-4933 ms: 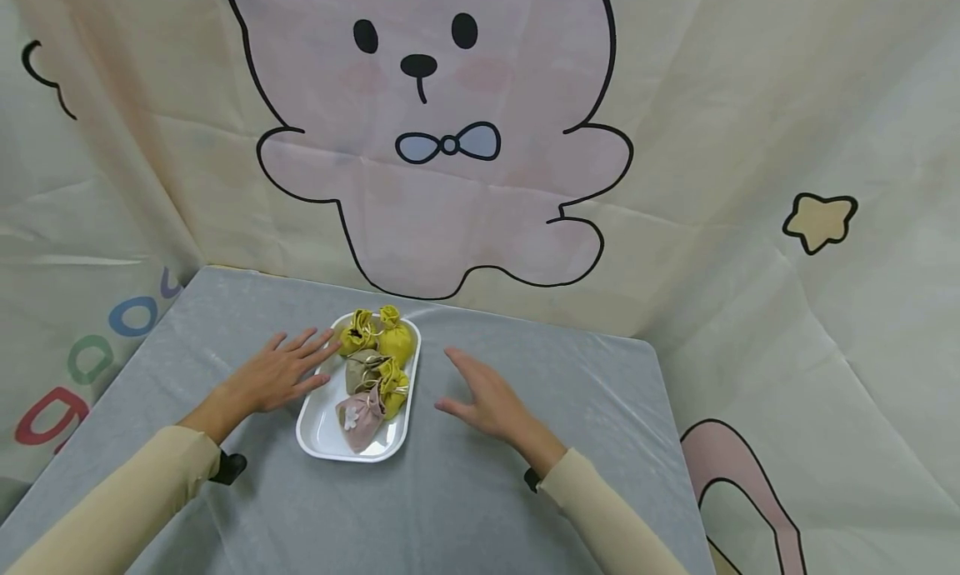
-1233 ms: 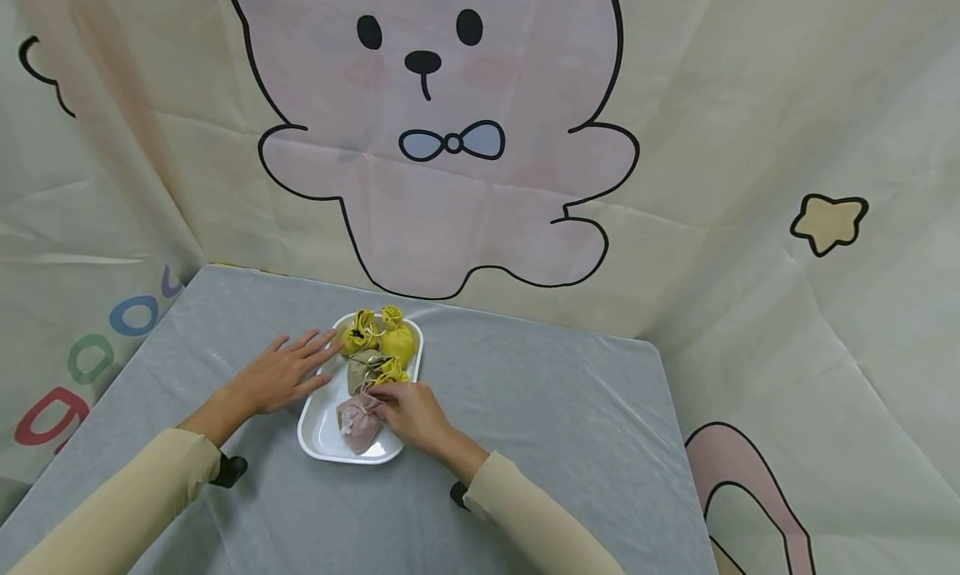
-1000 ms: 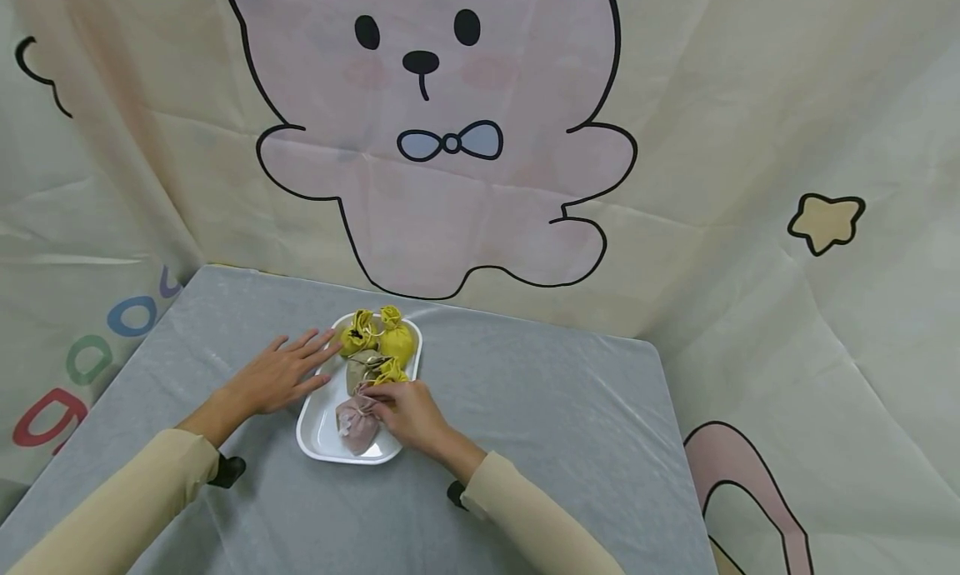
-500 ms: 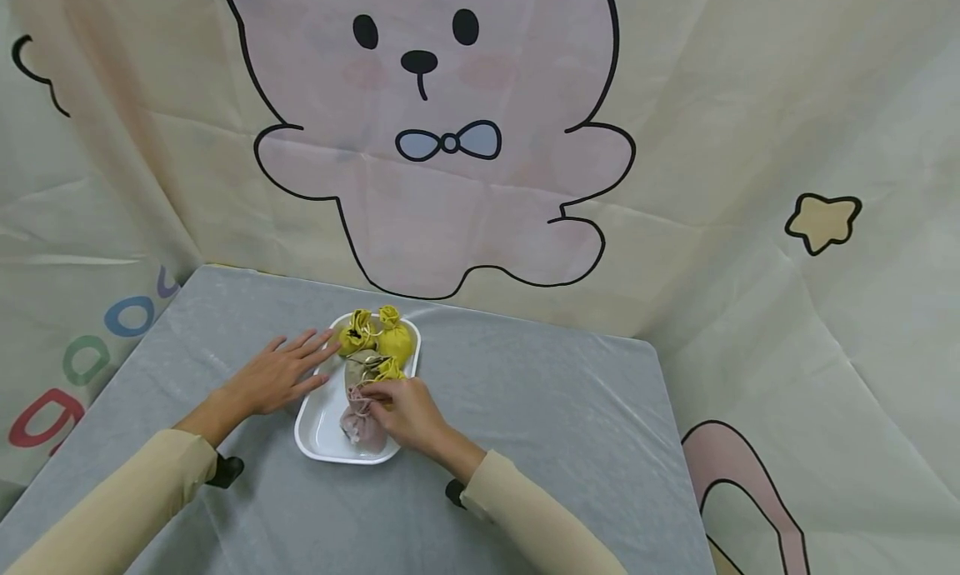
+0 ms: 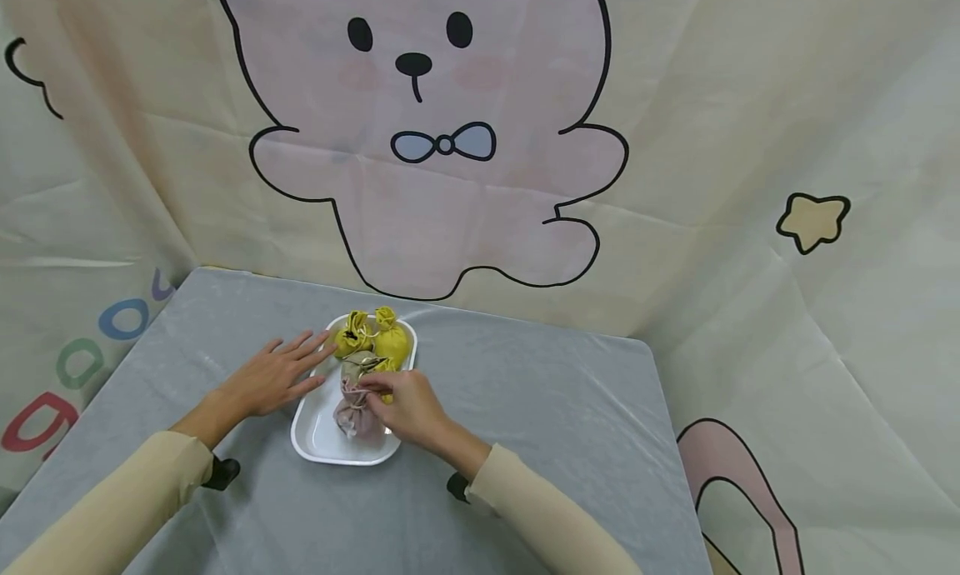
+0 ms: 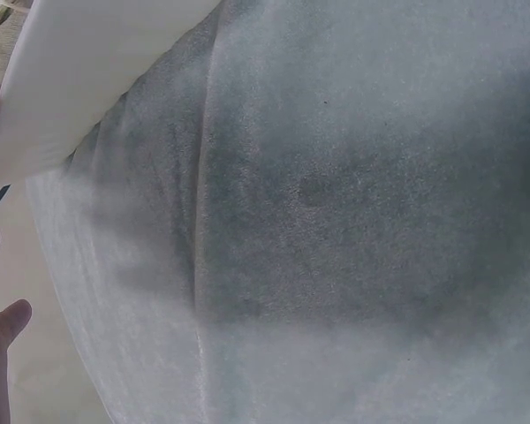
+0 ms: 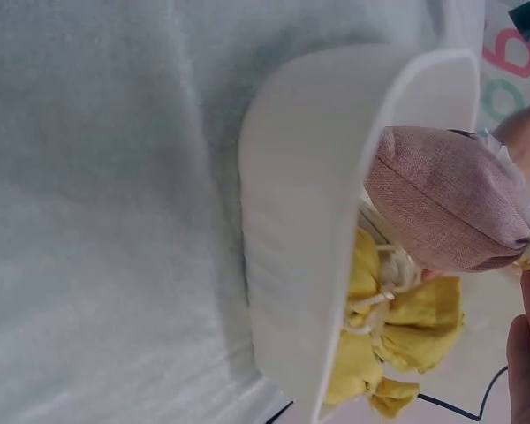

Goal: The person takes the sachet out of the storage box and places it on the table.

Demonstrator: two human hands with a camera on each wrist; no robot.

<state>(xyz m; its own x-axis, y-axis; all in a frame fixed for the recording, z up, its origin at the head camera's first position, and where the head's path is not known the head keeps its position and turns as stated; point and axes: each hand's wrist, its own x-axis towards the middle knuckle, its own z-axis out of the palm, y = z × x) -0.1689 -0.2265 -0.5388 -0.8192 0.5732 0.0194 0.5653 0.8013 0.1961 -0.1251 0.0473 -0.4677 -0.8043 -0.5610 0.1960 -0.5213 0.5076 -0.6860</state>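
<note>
A white tray [image 5: 322, 442] holds several small drawstring pouches. My right hand [image 5: 408, 408] pinches the tied neck of a pink pouch [image 5: 356, 417]. In the right wrist view, the pink pouch [image 7: 450, 199] hangs from the fingers [image 7: 526, 362], above the rim of the tray [image 7: 305, 194]. With spread, straight fingers, my left hand [image 5: 270, 379] touches the tray's left rim. Behind the pink pouch lie a beige pouch [image 5: 354, 367] and yellow pouches [image 5: 392, 342]; my right hand partly covers one yellow pouch.
A grey cloth [image 5: 517, 417] covers the table. Behind it hangs a pale backdrop [image 5: 697, 142] printed with a bear. A black wrist camera [image 5: 222, 472] sits under the left sleeve, another [image 5: 457, 486] under the right.
My right hand came in from the right of the tray and took hold of the pink pouch's neck. Since then the pouch has lifted and shifted slightly. The left hand stays at the rim.
</note>
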